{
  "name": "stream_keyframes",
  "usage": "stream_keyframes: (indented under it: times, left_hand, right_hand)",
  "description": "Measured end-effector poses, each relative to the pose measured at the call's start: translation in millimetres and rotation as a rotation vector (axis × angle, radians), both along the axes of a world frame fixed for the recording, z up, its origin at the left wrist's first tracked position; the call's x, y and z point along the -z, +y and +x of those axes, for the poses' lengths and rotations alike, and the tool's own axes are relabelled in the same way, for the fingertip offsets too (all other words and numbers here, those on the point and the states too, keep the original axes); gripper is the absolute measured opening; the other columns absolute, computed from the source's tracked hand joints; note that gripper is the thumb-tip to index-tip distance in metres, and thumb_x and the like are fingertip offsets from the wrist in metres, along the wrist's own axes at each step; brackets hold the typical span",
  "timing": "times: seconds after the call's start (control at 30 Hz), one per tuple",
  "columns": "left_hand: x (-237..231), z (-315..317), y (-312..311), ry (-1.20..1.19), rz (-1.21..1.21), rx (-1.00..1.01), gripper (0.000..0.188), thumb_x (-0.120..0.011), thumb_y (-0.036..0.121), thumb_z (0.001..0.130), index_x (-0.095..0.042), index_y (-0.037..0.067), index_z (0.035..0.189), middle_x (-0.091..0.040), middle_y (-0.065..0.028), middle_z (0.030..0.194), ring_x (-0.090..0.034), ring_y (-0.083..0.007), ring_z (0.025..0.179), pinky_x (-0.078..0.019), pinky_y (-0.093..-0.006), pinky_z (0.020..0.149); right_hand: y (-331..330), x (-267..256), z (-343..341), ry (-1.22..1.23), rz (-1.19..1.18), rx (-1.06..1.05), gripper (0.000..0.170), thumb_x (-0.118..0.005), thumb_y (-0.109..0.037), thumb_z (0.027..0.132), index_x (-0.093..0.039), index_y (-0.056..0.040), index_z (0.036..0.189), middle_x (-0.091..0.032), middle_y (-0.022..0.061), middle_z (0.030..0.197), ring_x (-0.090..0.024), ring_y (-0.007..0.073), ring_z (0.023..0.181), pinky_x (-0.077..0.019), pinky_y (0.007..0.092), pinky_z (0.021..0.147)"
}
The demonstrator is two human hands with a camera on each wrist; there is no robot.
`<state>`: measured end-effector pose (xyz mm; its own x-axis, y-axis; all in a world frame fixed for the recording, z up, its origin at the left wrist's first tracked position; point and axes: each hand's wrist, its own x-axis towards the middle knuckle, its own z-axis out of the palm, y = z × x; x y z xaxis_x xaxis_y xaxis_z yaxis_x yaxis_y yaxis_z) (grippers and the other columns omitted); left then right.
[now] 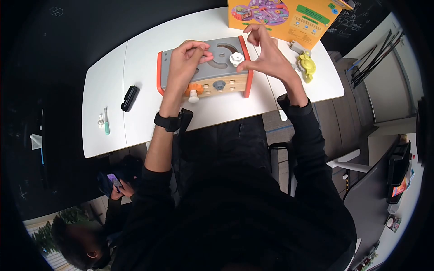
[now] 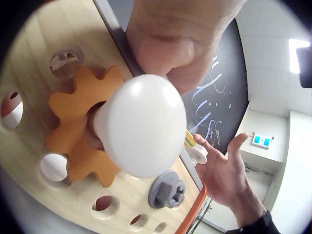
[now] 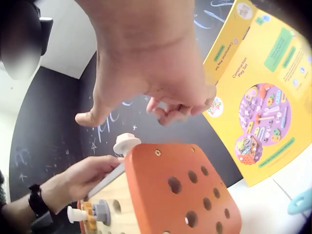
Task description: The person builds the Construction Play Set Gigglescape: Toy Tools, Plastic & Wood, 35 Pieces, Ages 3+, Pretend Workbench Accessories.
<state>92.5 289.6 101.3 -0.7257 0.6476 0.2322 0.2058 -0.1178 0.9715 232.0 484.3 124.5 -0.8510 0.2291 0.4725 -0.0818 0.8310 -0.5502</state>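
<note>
A toy workbench with a grey slotted top, wooden front and orange-red end panels stands before me. My left hand is over the left part of the top, fingers bent towards the thumb, nothing visible between them. My right hand hovers above the right end, thumb spread away from its curved fingers. Close to that thumb, a white hex-headed bolt stands on the top. On the front, a white peg sticks out through an orange gear, beside a grey bolt.
Behind the workbench stands a yellow play-set box. Yellow toy parts lie to the right. A black case and a teal-handled screwdriver lie to the left. A person holding a phone is at lower left.
</note>
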Motion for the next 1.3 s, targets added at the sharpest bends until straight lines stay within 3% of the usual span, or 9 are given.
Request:
stream_keyframes:
  times: [0.27,0.33,0.57,0.77,0.97,1.03,1.07,1.13,1.3]
  left_hand:
    - [-6,5,-3,0.001,-0.059,-0.027,0.02,-0.055,0.016,0.102,-0.068,0.002,0.109,-0.072,-0.0075,0.095,-0.073,-0.015,0.093,-0.052,-0.0176,0.071]
    - [-7,5,-3,-0.011,-0.058,-0.023,0.02,-0.055,0.016,0.102,-0.068,0.002,0.109,-0.072,-0.0073,0.095,-0.073,-0.015,0.093,-0.0517,-0.0172,0.071]
    - [-6,5,-4,-0.02,-0.062,-0.025,0.02,-0.055,0.016,0.102,-0.068,0.002,0.109,-0.072,-0.0076,0.095,-0.072,-0.0149,0.093,-0.0524,-0.0171,0.071]
    - [-6,5,-3,0.001,-0.026,-0.015,0.021,-0.055,0.016,0.101,-0.067,0.001,0.109,-0.072,-0.0084,0.095,-0.073,-0.0157,0.093,-0.0547,-0.0192,0.076]
    - [-9,8,-4,0.003,-0.068,-0.036,0.021,-0.055,0.016,0.102,-0.067,0.001,0.109,-0.072,-0.0085,0.095,-0.072,-0.0157,0.093,-0.0547,-0.019,0.077]
    - [-6,6,-4,-0.004,-0.043,-0.015,0.021,-0.056,0.017,0.101,-0.068,0.002,0.109,-0.072,-0.0073,0.095,-0.072,-0.0151,0.093,-0.0529,-0.0175,0.074]
    - [-6,6,-4,-0.003,-0.044,-0.016,0.021,-0.056,0.017,0.101,-0.068,0.002,0.109,-0.072,-0.0073,0.095,-0.072,-0.0151,0.093,-0.0529,-0.0175,0.074]
    - [-6,7,-4,0.003,-0.048,-0.017,0.021,-0.056,0.018,0.101,-0.068,0.003,0.109,-0.072,-0.0073,0.094,-0.073,-0.0151,0.093,-0.0526,-0.0173,0.073]
    - [-12,10,-4,0.0,-0.088,-0.034,0.021,-0.055,0.017,0.102,-0.068,0.002,0.109,-0.072,-0.0078,0.094,-0.073,-0.0151,0.093,-0.0539,-0.0179,0.075]
  right_hand:
    - [5,9,-4,0.049,-0.215,-0.363,0.083,-0.093,-0.046,0.059,-0.053,-0.0121,0.124,-0.057,0.0006,0.082,-0.06,0.0209,0.089,-0.04,0.038,0.096]
    - [-8,-1,-2,-0.06,0.14,0.079,0.062,-0.085,-0.03,0.075,-0.055,-0.0093,0.124,-0.073,0.0057,0.101,-0.062,0.0213,0.103,-0.0387,0.0418,0.102]
    - [10,14,-5,0.148,-0.129,-0.319,0.08,-0.093,-0.039,0.061,-0.053,-0.0112,0.124,-0.066,0.002,0.092,-0.061,0.0199,0.098,-0.039,0.0407,0.097]
    - [8,8,-1,-0.069,-0.155,0.094,0.06,-0.086,-0.026,0.073,-0.056,-0.0094,0.123,-0.073,0.0057,0.109,-0.062,0.0179,0.113,-0.0351,0.0436,0.111]
    - [8,13,-1,0.056,-0.234,-0.383,0.08,-0.093,-0.042,0.06,-0.054,-0.0117,0.122,-0.06,-0.0006,0.089,-0.062,0.0181,0.097,-0.0395,0.041,0.098]
    - [7,11,-1,0.049,0.129,0.073,0.065,-0.088,-0.034,0.071,-0.055,-0.0087,0.122,-0.07,0.002,0.096,-0.063,0.0185,0.102,-0.0385,0.0431,0.103]
    - [7,11,-1,0.05,0.128,0.072,0.065,-0.088,-0.034,0.071,-0.055,-0.0087,0.122,-0.07,0.002,0.096,-0.063,0.0185,0.102,-0.0385,0.0431,0.103]
    - [9,11,0,0.022,-0.158,-0.039,0.061,-0.086,-0.031,0.073,-0.056,-0.0092,0.121,-0.071,0.003,0.103,-0.063,0.019,0.104,-0.0377,0.0426,0.104]
    - [13,13,-2,0.072,-0.12,-0.318,0.083,-0.093,-0.047,0.059,-0.053,-0.0121,0.122,-0.055,0.0009,0.089,-0.058,0.0196,0.092,-0.0388,0.0407,0.099]
